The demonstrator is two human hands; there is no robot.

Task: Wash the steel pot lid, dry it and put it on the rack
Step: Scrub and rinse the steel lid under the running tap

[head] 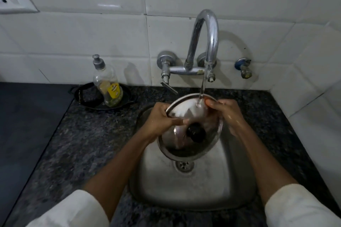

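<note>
While water ran, the left hand (pixel 162 119) and right hand (pixel 226 114) gripped opposite rims of the steel pot lid (pixel 186 134). Wet steel could slip between them into the sink (pixel 184 195).

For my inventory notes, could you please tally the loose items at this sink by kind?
Steel pot lid, held in both hands under the running water: 1
Soap bottle: 1
Black dish under the bottle: 1
Total: 3

The left hand (pixel 162 120) covers part of the lid (pixel 184 112) rim.
</note>
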